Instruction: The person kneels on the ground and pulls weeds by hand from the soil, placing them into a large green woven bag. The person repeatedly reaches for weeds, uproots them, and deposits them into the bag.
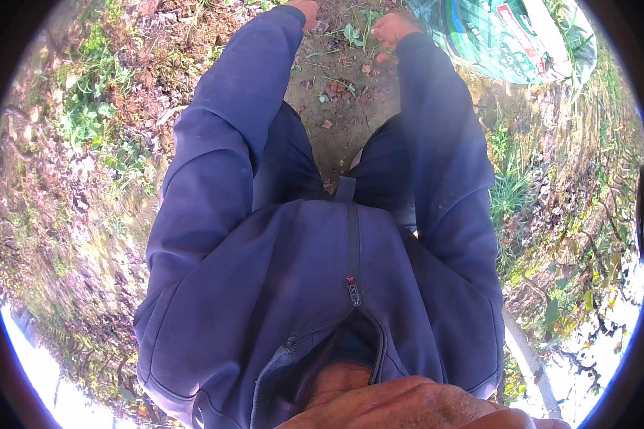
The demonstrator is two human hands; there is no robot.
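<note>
My left hand (pixel 307 12) is at the top edge of the view, partly cut off, above bare soil; its fingers are mostly hidden. To its right, my right hand (pixel 393 29) is low over the ground with its fingers curled together. The fingertips are beside a small green weed (pixel 352 35) and some thin grass blades (pixel 368 24). Whether a stem is pinched between them is too small to tell. A green and white plastic sack (pixel 494 45) bearing writing lies just to the right of that hand.
Bare brown soil (pixel 330 123) with dry leaves runs between my knees. Leaf litter and green weeds (pixel 88 115) cover the ground at left. Tufts of grass (pixel 510 187) grow at right. A pale trunk or pole (pixel 528 359) is at the lower right.
</note>
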